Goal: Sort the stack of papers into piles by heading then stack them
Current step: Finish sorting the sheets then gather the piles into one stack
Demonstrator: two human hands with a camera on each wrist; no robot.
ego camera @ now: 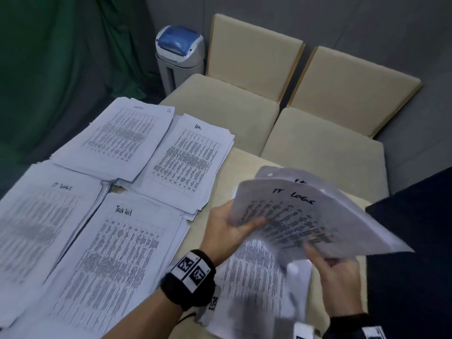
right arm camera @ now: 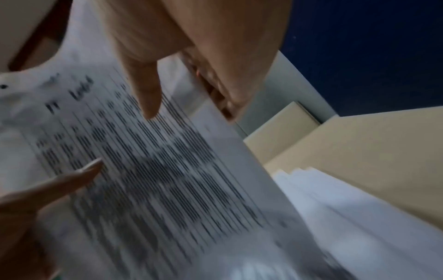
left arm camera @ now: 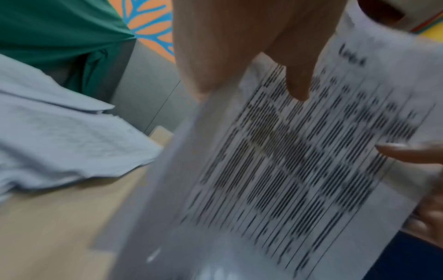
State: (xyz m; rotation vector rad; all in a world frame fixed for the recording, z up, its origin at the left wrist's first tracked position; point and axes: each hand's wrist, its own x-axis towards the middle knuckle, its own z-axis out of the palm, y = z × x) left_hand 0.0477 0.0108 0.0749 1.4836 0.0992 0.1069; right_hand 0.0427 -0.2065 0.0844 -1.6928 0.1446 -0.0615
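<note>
Far left of the head view sits the IT Logs pile (ego camera: 41, 216), Task List pile (ego camera: 117, 253) beside it, two more piles behind, all fanned out w/ headings showing so I can match at a glance. Lower right, my left hand (ego camera: 230, 228) has its grip pinched on the edge of the top sheet (ego camera: 305, 216), headed IT Logs, peeling it up. My right hand (ego camera: 337, 272) grips the unsorted stack (ego camera: 256, 289) from below, thumb on top, keeping it off the tabletop (ego camera: 220, 187). Sheet prob. goes far left.
</note>
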